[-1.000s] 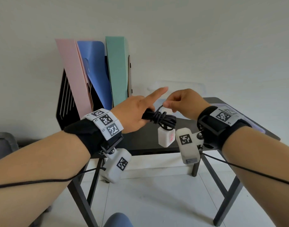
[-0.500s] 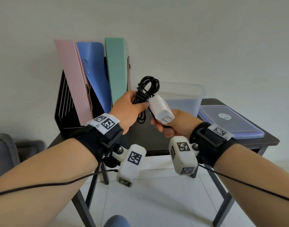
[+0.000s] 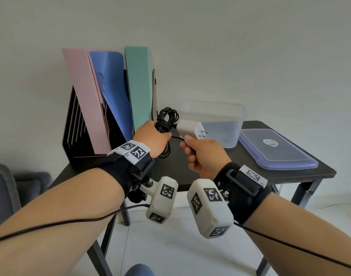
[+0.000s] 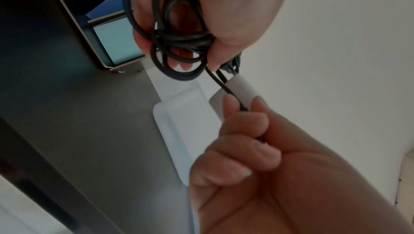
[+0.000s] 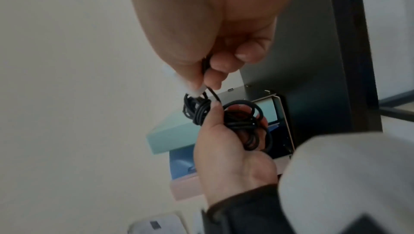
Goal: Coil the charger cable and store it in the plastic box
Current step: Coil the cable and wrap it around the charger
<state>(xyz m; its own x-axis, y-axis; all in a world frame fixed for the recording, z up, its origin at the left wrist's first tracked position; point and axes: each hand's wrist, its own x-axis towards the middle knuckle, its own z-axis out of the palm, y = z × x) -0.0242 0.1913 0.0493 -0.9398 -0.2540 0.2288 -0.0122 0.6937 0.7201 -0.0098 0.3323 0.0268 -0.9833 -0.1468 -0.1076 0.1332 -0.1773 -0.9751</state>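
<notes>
My left hand [image 3: 153,135] grips a bundle of coiled black charger cable [image 3: 166,118] above the dark table [image 3: 302,170]; the loops show in the left wrist view as the cable [image 4: 179,42] and in the right wrist view as the cable [image 5: 241,122]. The white charger plug [image 3: 189,129] sticks up beside the coil, prongs pointing right. My right hand [image 3: 202,154] pinches the loose cable end [image 3: 176,138] between thumb and forefinger, just right of the left hand. The clear plastic box [image 3: 220,124] stands open behind the hands.
The box's blue-rimmed lid [image 3: 276,150] lies flat on the table at the right. A black file rack [image 3: 75,124] with pink, blue and green folders [image 3: 138,84] stands at the back left. A grey seat [image 3: 9,188] is at the far left, below table height.
Both hands dropped slightly and moved toward the box. The right hand slid off the plug and now pinches the loose cable end; the plug has swung level, prongs pointing right.
</notes>
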